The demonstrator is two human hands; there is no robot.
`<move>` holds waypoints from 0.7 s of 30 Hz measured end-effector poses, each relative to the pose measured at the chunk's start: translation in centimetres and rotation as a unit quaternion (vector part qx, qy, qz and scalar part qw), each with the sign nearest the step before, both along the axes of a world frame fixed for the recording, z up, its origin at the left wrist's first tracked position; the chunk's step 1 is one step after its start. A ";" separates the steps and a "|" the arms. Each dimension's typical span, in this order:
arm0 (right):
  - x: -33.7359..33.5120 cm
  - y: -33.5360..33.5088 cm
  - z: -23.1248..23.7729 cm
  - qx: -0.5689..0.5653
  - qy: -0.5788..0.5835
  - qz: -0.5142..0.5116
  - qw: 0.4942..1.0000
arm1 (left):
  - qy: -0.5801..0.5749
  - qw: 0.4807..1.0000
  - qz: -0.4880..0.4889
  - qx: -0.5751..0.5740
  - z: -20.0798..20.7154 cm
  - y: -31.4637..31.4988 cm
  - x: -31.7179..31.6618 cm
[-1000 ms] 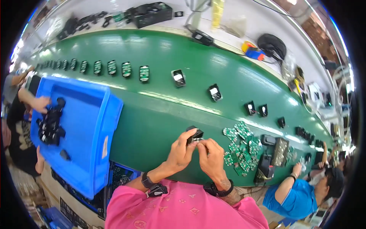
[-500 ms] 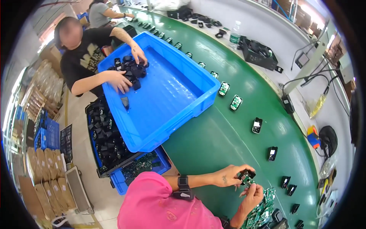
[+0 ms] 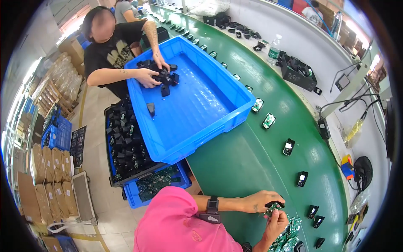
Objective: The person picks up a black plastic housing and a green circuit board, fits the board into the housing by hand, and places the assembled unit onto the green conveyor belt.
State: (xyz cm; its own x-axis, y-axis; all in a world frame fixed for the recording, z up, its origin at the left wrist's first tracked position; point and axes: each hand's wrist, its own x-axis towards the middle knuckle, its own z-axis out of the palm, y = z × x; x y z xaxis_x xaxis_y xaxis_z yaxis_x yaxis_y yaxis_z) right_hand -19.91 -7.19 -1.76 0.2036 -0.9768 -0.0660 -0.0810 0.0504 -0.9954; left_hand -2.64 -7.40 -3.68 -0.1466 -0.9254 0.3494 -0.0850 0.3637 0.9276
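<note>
A worker in a pink shirt (image 3: 180, 222) holds a green circuit board (image 3: 273, 208) against a black housing (image 3: 277, 203) above the near side of a green desk (image 3: 235, 157). The right hand (image 3: 276, 225), forearm angled up from below, appears to pinch the board's lower edge between thumb and forefinger; the left hand (image 3: 261, 202), forearm stretched nearly level, curls its fingers around the housing. The board lies between both hands, its long axis hidden by fingers. Just beside the right hand sits a pile of boards (image 3: 289, 236). Beyond, black shells (image 3: 302, 179) line the desk's far side; at its left end, a co-worker (image 3: 119, 54) handles parts (image 3: 166, 78) in a blue bin (image 3: 235, 119).
</note>
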 end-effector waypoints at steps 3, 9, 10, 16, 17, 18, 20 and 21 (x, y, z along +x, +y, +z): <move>0.0 0.1 0.4 -0.035 0.108 -0.001 0.994 | 0.043 0.995 -0.011 0.094 0.1 -0.1 -0.2; 0.2 0.2 0.5 -0.089 0.166 -0.006 0.982 | 0.045 0.998 0.011 0.030 1.3 0.5 -0.3; 0.5 0.2 0.7 -0.125 0.177 -0.016 0.976 | 0.045 0.998 0.021 0.026 1.3 0.7 -0.4; -0.7 0.4 1.2 -0.121 0.200 -0.073 0.969 | 0.050 0.998 -0.014 0.043 1.4 0.1 -1.5; -0.4 0.4 1.2 -0.168 0.229 -0.086 0.955 | 0.020 1.000 -0.015 0.011 0.7 -0.3 -1.7; 0.0 0.5 1.6 -0.163 0.233 -0.082 0.955 | -0.030 0.998 0.024 -0.052 1.1 -0.2 -1.1; 0.3 0.3 2.1 -0.115 0.233 -0.042 0.965 | 0.072 0.988 -0.066 0.120 1.4 1.1 0.5; 1.1 0.2 2.6 -0.128 0.252 -0.052 0.958 | 0.145 0.976 -0.087 0.138 1.2 1.4 0.9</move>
